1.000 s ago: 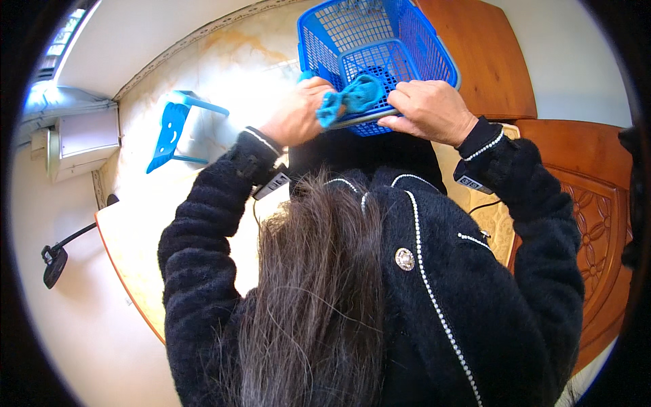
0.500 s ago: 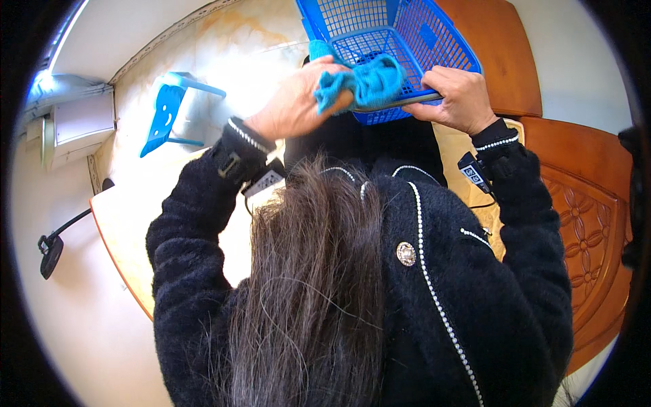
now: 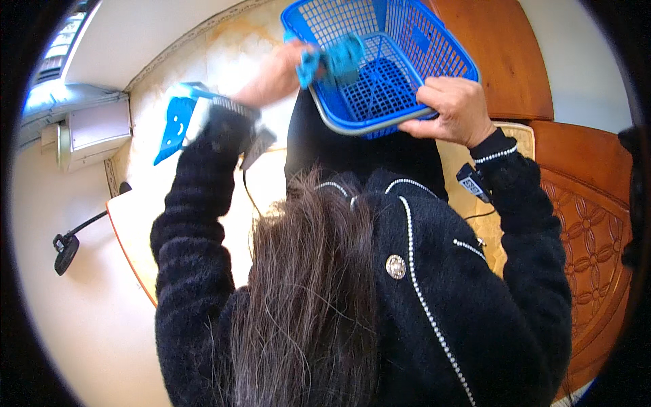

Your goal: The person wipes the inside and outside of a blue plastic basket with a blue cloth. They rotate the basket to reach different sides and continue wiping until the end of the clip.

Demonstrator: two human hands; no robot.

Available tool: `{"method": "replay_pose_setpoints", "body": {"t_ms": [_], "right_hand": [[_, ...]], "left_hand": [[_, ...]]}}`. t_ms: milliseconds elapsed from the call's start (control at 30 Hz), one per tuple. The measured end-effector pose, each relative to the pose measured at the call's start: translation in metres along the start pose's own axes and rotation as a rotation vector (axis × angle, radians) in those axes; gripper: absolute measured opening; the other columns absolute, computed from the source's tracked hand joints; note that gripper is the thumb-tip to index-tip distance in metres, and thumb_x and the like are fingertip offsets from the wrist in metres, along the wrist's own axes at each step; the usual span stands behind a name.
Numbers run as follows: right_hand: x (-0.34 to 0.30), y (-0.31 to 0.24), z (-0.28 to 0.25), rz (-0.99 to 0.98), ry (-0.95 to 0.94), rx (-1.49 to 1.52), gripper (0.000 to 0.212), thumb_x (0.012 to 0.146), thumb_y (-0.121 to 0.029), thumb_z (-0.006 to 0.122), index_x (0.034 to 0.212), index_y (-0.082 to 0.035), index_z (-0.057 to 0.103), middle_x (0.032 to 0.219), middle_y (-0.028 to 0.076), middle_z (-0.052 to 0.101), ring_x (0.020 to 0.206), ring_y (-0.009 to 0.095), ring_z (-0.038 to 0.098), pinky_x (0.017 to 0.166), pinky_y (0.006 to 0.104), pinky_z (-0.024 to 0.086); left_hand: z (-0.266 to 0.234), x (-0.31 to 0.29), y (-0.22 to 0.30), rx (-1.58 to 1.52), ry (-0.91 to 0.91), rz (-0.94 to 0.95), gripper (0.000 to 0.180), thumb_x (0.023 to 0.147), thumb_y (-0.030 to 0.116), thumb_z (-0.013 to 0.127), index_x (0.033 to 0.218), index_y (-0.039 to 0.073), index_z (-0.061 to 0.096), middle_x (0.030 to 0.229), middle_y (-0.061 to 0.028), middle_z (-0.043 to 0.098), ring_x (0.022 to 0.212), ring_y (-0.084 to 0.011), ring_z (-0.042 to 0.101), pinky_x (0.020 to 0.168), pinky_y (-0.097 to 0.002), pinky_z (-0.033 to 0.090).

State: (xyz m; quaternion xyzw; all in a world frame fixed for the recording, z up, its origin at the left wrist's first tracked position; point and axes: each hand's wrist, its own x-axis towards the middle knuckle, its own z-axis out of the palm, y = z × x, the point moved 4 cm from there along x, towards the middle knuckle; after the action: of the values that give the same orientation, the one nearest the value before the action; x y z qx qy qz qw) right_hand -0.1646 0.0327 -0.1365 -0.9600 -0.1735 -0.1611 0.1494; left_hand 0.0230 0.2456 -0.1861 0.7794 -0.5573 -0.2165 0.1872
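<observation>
A blue plastic mesh basket point(image 3: 330, 115) is tilted above my lap, its lattice floor showing through the open top. My right hand point(image 3: 456, 110) is closed around the rim at the near right corner, thumb below and fingers over it. A grey strip, perhaps the folded handle, runs along the near rim. At the left side of the basket, my left hand point(image 3: 274, 76), blurred by motion, grips a crumpled teal cloth point(image 3: 344, 60). The cloth hangs over the basket's left rim and opening; part of my fingers is hidden behind it.
A light-blue plastic stool point(image 3: 178, 125) with a smiling face stands on the floor at left. White cabinet point(image 3: 102, 127) lies beyond it. Carved wooden furniture point(image 3: 583, 230) rises at right, with a yellow cushion point(image 3: 521, 139) beside me. Black pole-mounted object point(image 3: 66, 252) is far left.
My left hand has moved left and slightly away, carrying the teal cloth from the near rim to the left rim. The basket has turned to show more floor; my right hand stays at its corner.
</observation>
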Motion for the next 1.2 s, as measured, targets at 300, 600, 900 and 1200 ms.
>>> {"method": "replay_pose_setpoints", "body": {"t_ms": [300, 600, 900, 1200], "right_hand": [[-0.018, 0.002, 0.000, -0.216, 0.114, 0.027, 0.050, 0.074, -0.054, 0.075, 0.061, -0.015, 0.048, 0.061, 0.000, 0.046, 0.056, 0.017, 0.055, 0.051, 0.0321, 0.043], [-0.014, 0.045, -0.026, -0.143, 0.002, 0.035, 0.055, 0.072, -0.056, 0.076, 0.095, -0.007, 0.063, 0.104, 0.012, 0.063, 0.114, 0.030, 0.058, 0.106, 0.0526, 0.039], [0.008, -0.066, 0.007, -0.015, -0.394, 0.152, 0.071, 0.078, -0.028, 0.077, 0.134, 0.003, 0.047, 0.094, 0.012, 0.064, 0.083, 0.028, 0.063, 0.078, 0.0383, 0.051], [-0.002, -0.044, 0.006, -0.120, -0.232, 0.142, 0.029, 0.090, -0.027, 0.068, 0.086, -0.006, 0.049, 0.062, 0.009, 0.062, 0.058, 0.026, 0.066, 0.052, 0.0351, 0.051]], "left_hand": [[-0.001, -0.022, 0.020, 0.140, 0.199, 0.086, 0.022, 0.088, 0.016, 0.066, 0.106, 0.005, 0.064, 0.112, -0.0157, 0.065, 0.113, -0.0340, 0.059, 0.110, -0.0469, 0.039], [-0.004, -0.032, 0.038, 0.124, 0.394, 0.018, 0.011, 0.089, 0.015, 0.059, 0.084, 0.005, 0.057, 0.081, -0.0134, 0.059, 0.082, -0.0359, 0.058, 0.081, -0.0454, 0.044], [0.011, -0.031, 0.085, -0.085, 0.450, -0.107, 0.038, 0.095, 0.022, 0.057, 0.132, 0.010, 0.058, 0.108, -0.0107, 0.068, 0.094, -0.0304, 0.063, 0.094, -0.0402, 0.040], [-0.013, -0.061, 0.029, 0.104, 0.528, 0.167, 0.049, 0.073, -0.009, 0.063, 0.118, 0.009, 0.066, 0.109, -0.0111, 0.067, 0.105, -0.0310, 0.061, 0.095, -0.0406, 0.046]]}}
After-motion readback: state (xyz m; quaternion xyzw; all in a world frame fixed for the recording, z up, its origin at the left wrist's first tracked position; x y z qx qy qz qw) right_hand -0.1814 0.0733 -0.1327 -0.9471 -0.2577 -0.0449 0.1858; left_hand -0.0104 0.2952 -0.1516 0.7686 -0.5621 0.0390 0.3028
